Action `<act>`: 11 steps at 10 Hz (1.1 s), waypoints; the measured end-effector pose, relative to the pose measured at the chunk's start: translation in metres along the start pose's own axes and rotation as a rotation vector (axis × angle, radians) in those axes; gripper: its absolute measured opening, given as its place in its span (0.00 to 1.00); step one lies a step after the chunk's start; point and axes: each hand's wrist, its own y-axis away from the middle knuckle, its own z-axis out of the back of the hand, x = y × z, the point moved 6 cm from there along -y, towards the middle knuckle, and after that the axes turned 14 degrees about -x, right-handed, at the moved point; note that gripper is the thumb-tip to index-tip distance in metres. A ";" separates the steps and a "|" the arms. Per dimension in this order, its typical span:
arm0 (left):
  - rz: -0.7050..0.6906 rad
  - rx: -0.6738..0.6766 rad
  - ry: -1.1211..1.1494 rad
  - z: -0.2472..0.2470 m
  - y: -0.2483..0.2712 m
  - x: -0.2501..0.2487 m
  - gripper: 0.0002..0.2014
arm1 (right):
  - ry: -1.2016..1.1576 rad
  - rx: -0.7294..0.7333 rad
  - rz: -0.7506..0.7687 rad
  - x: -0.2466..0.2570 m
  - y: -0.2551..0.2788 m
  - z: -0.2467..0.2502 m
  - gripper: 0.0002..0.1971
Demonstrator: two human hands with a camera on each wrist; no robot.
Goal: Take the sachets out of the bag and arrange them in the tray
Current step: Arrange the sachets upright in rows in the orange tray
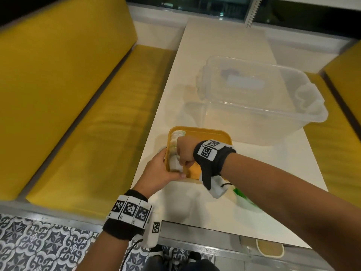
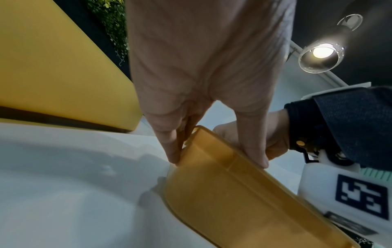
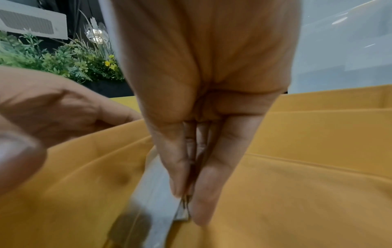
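Observation:
A yellow tray (image 1: 213,134) sits at the white table's left edge, with a row of white sachets (image 1: 174,141) standing along its left wall. My left hand (image 1: 167,167) grips the tray's near left corner, thumb over the rim and fingers on the outer wall; the left wrist view shows this hand (image 2: 216,159) on the tray (image 2: 222,193). My right hand (image 1: 185,161) is down inside the tray and pinches a white sachet (image 3: 155,189) between its fingertips (image 3: 201,209) at the near end of the row. The green-and-white bag (image 1: 244,198) lies under my right forearm, mostly hidden.
A large clear plastic bin (image 1: 254,98) stands just behind the tray to the right. Yellow bench cushions (image 1: 68,94) flank the table (image 1: 214,218) on both sides. The table's near edge is close below my left wrist.

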 end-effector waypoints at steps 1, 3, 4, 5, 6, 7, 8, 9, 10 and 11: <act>0.001 -0.001 -0.004 0.001 -0.001 0.002 0.36 | 0.052 -0.071 0.054 0.003 0.001 0.010 0.14; -0.002 0.002 -0.009 0.001 -0.002 0.002 0.36 | 0.025 -0.099 0.078 -0.001 0.005 0.008 0.14; -0.003 0.009 -0.009 0.001 -0.002 0.001 0.35 | -0.060 -0.081 0.050 -0.003 0.005 0.010 0.14; 0.001 0.006 -0.008 0.002 -0.001 0.002 0.36 | -0.030 0.096 0.026 -0.005 0.006 0.004 0.12; 0.001 -0.004 -0.002 0.003 -0.001 0.002 0.37 | -0.002 0.339 0.054 0.000 0.023 -0.006 0.10; -0.008 -0.012 -0.009 0.003 -0.002 0.003 0.38 | -0.008 0.382 0.108 0.005 0.031 -0.013 0.15; -0.006 -0.009 -0.014 0.002 -0.003 0.003 0.38 | 0.003 0.375 0.153 0.011 0.035 -0.014 0.15; -0.010 -0.007 -0.014 0.002 -0.002 0.001 0.36 | 0.060 0.284 0.235 0.015 0.031 -0.012 0.15; -0.019 -0.017 -0.014 0.002 -0.003 0.001 0.35 | 0.077 0.106 0.212 0.015 0.026 0.001 0.19; -0.019 -0.030 -0.030 0.004 -0.005 0.002 0.37 | 0.259 0.073 0.318 0.017 0.023 0.001 0.19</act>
